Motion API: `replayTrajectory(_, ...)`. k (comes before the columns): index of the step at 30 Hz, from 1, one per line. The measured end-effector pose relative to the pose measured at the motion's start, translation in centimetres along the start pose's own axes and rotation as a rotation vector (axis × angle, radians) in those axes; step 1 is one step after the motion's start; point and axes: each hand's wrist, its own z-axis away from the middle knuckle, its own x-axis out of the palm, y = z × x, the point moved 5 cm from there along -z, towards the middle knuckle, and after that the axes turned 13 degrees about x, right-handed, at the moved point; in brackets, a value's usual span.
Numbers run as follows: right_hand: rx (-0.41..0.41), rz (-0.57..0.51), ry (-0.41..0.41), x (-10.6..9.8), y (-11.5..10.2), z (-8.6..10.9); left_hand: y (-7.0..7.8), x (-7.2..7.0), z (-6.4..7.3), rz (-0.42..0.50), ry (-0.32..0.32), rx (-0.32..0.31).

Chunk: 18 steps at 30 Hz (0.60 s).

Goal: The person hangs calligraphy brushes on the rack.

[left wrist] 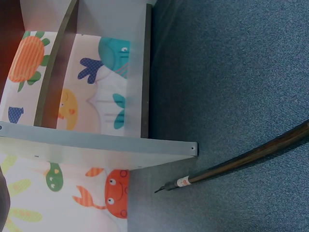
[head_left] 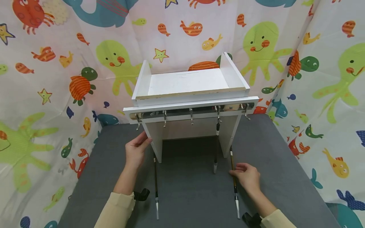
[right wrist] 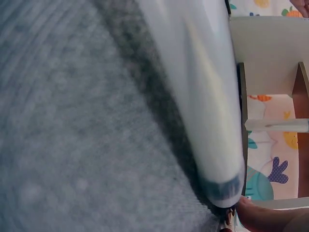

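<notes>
Curtain: the sea curtain is behind the shelf and on both sides of it, with crabs, fish, turtles and green octopuses.
Table: the grey table is under the shelf and sticks out in front.
Left sleeve: the cream left sleeve is in front of the shelf, to its left, with a black box at the wrist.
Left hand: the left hand is at the shelf's left leg. Its finger gap is narrow, and it holds the front edge of that leg.
Left brush: the left brush lies on the table. Its thin end is just beside the shelf's left leg, and its white tip points away from the shelf.
Shelf: it stands up on the table. It is white, with a tray shape on top.
Hooks: five silver hooks are in a row on the shelf's front.
Middle brush: the middle brush hangs tip down from the fourth hook, near the shelf's right leg.
Right brush: the right brush is in front of the shelf's right leg, with its thin end near that leg and its white tip away from it. I cannot tell if it touches the table.
Right hand: the right hand is in front of the shelf, to its right. Finger and thumb pinch the right brush by its handle.
</notes>
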Motion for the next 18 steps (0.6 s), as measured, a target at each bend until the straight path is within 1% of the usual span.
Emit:
replayTrajectory(4, -0.016, 0.031, -0.007, 0.0, -0.1, -0.1, 0.0, 0.0, -0.1, 0.007, 0.012, 0.017)
replayTrajectory(8, -0.015, 0.029, -0.014, -0.3, -0.4, -0.7, 0.0, -0.2, -0.4, 0.002, 0.019, 0.033)
replayTrajectory(12, 0.005, 0.004, -0.031, -0.5, -0.4, -1.0, 0.0, -0.3, -0.4, -0.003, 0.025, 0.031)
replayTrajectory(15, 0.034, -0.011, -0.053, -0.6, 0.0, -0.9, -0.1, -0.2, -0.3, -0.004, 0.015, 0.025)
replayTrajectory(18, 0.06, -0.038, -0.094, -0.6, 0.3, -0.7, -0.2, -0.1, -0.1, -0.009, 0.006, 0.016)
